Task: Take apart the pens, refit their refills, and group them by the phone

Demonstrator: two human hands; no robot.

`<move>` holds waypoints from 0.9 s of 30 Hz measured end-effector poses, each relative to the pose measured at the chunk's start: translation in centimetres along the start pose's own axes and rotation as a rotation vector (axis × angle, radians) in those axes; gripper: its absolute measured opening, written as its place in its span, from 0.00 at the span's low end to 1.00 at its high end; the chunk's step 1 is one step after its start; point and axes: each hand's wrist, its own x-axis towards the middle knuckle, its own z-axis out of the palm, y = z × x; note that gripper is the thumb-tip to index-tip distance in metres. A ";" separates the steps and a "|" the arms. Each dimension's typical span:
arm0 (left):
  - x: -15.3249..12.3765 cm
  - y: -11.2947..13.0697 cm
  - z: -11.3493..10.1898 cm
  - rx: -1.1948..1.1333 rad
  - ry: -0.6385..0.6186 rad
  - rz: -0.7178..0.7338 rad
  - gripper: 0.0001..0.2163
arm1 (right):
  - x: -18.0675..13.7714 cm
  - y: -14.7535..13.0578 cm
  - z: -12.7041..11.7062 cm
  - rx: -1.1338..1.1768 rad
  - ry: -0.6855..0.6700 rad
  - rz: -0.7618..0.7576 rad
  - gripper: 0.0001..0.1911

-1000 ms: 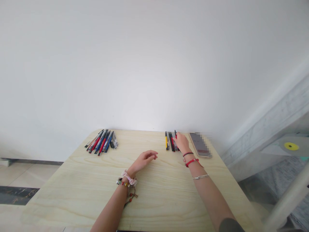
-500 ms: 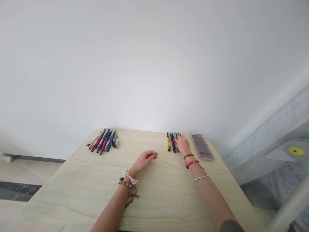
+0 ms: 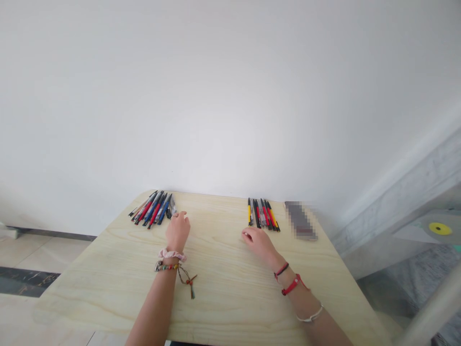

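Note:
My left hand (image 3: pixel 177 231) reaches over the table at the right edge of a fanned pile of pens (image 3: pixel 153 209), close to a clear pen (image 3: pixel 173 203). Its fingers are bent and a little apart, with nothing visible in them. Blue, red and clear pens with black tips overlap in that pile. My right hand (image 3: pixel 260 242) rests with curled fingers just in front of a row of pens (image 3: pixel 257 214) and holds nothing that I can see. Yellow, black, red and clear pens lie side by side in that row, a yellow pen (image 3: pixel 273 216) at its right end.
A phone (image 3: pixel 300 221), partly blurred out, lies right of the row on the pale wooden table (image 3: pixel 216 298). A white wall (image 3: pixel 230 96) rises behind the table's far edge. At the right stand a marbled ledge and a grey object with a yellow disc (image 3: pixel 440 228).
My left hand has moved left from the table's middle to the pen pile. My right hand has drawn back from the row toward me and left, uncovering red and yellow pens there.

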 end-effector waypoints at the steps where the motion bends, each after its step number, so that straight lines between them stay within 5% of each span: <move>1: 0.3 -0.5 -0.6 0.046 0.007 -0.033 0.14 | -0.2 -0.4 0.4 0.018 -0.018 -0.032 0.09; 7: 1.2 -1.7 -2.0 0.202 0.131 -0.131 0.14 | -0.8 -1.0 1.6 0.069 -0.072 -0.135 0.10; 19: 3.9 -1.1 0.5 0.436 0.279 -0.048 0.16 | -1.2 -0.5 2.2 0.105 -0.042 -0.112 0.09; 27: 4.3 -1.0 0.7 0.472 0.237 -0.060 0.13 | -1.2 -0.5 2.1 0.116 -0.035 -0.118 0.09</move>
